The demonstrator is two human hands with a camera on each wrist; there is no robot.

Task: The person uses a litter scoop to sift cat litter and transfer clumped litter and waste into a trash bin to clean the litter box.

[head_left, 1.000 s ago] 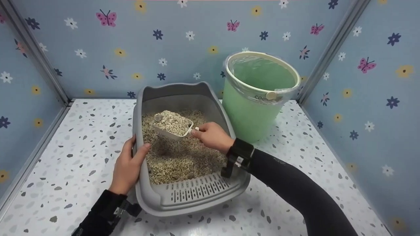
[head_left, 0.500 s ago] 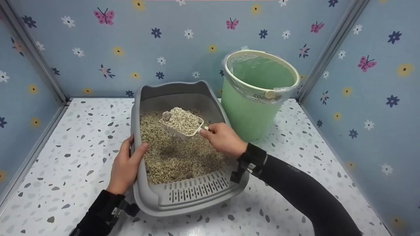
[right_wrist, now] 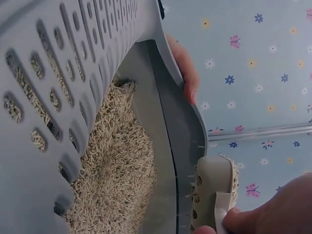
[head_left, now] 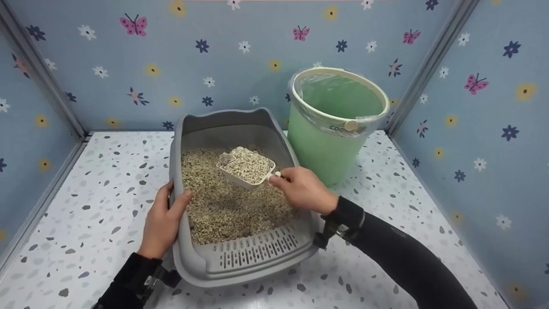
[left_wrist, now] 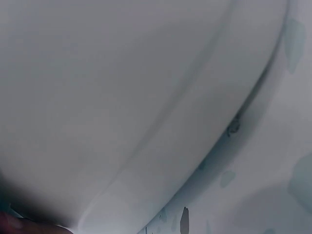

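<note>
A grey litter box (head_left: 257, 254) holds pellet litter (head_left: 223, 219). My left hand (head_left: 162, 225) grips its left rim, thumb over the edge and fingers against the outer wall. Above the litter, my right hand (head_left: 308, 189) holds a pale litter scoop (head_left: 240, 182) by its handle. Light pellets (head_left: 249, 165) are heaped in the scoop, with a greyish clump (head_left: 225, 158) at its far left corner. Slots show in the side of the scoop (right_wrist: 210, 180) in the right wrist view. The left wrist view shows mostly the box's outer wall (left_wrist: 122, 97).
A green bin (head_left: 324, 150) with a clear plastic liner stands behind and right of the box, close to it. Patterned blue panels (head_left: 128, 56) enclose the back and both sides. The floor (head_left: 85, 223) is white with grey speckles.
My right hand has carried the loaded scoop to the right above the litter. The left hand has stayed on the box's rim.
</note>
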